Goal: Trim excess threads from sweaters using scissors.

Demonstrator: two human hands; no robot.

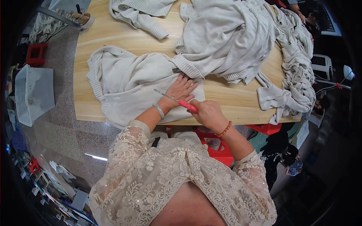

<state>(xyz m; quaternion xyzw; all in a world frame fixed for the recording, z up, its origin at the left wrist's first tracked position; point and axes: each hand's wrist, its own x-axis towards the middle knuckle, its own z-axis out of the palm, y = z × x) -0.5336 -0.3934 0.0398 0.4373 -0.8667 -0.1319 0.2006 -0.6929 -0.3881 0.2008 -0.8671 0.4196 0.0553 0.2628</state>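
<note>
A light grey knitted sweater (128,77) with ribbed edges lies spread on the wooden table in front of me. My left hand (180,90) rests flat on it, palm down with fingers apart, close to a ribbed band. In my right hand (210,113) is a red-handled tool (187,106), whose thin metal shaft points left across the back of my left hand and wrist. The exact kind of tool cannot be made out. Right of my left hand, the ribbed edge of a larger heap of knitwear (230,37) overlaps the sweater.
More knitwear (298,64) is piled along the right side of the wooden table (233,98). Another grey piece (141,15) lies at the far edge. A translucent bin (39,94) and a red stool (36,54) stand on the floor to the left. Other people are at the right.
</note>
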